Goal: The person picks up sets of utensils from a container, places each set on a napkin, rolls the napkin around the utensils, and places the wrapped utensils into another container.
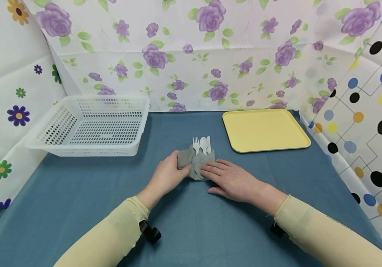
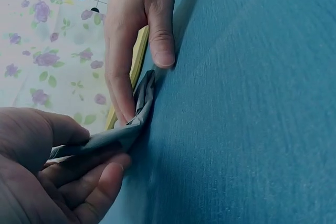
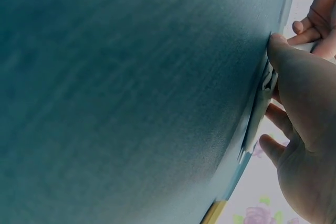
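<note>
A grey cloth napkin (image 1: 195, 163), folded into a pocket, lies mid-table with a white fork (image 1: 196, 145), a white spoon (image 1: 203, 144) and a white knife (image 1: 209, 145) poking out of its far end. My left hand (image 1: 166, 174) pinches the napkin's left side between thumb and fingers; in the left wrist view that edge of the napkin (image 2: 100, 142) is lifted. Across the right part of the napkin lie the extended fingers of my right hand (image 1: 232, 180), pressing from above, its thumb held apart over the tablecloth.
A white perforated plastic basket (image 1: 94, 150) stands at the back left. The yellow tray (image 1: 265, 129) lies at the back right. Blue cloth (image 1: 191, 230) covers the table, and patterned sheets (image 1: 184, 74) hang at the back and both sides.
</note>
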The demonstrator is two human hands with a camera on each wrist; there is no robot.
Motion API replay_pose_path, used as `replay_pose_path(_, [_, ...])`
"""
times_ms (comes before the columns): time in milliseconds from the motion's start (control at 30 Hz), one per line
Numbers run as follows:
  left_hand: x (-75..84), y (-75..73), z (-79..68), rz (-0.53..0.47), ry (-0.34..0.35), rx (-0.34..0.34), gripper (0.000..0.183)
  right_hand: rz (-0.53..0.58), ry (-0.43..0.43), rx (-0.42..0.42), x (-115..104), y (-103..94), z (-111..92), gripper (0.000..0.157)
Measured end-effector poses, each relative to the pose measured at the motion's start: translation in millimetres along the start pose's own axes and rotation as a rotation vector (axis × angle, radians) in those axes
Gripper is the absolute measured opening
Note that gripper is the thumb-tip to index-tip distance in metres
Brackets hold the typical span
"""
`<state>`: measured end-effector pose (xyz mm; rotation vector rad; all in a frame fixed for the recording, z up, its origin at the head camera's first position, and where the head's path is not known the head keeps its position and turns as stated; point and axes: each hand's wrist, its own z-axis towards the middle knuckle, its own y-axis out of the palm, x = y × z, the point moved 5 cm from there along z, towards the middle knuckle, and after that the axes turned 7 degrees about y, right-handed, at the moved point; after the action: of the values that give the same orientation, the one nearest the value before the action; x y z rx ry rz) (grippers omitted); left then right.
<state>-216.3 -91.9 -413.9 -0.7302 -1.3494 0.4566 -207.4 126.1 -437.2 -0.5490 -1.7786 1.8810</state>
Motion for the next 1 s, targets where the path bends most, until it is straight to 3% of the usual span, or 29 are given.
replay_pose_path(133, [-1.7, 0.8, -1.0, 0.019, 0.030, 0.023, 0.025, 0.004, 0.000, 0.003, -1, -0.9, 0, 0.065])
replay_pose_path(300, [-2.0, 2.7, -1.9, 0.051, 0.040, 0.025, 0.041, -0.015, 0.008, 0.013, -3, -1.0, 0, 0.067])
replay_pose_path(467, [3.6, 1.5, -4.2, 0.095, 0.029, 0.028, 0.043, -0.112, 0.016, 0.042, -10, -0.9, -1, 0.067])
replay_pose_path(667, [10.8, 0.7, -4.8, 0.145, 0.084, 0.055, 0.044, -0.200, 0.014, 0.094, -16, -2.2, 0, 0.066])
replay_pose_path(1000, [18.6, 3.4, -2.0, 0.147, 0.141, 0.077, 0.038, -0.185, 0.024, 0.096, -18, -2.2, -1, 0.064])
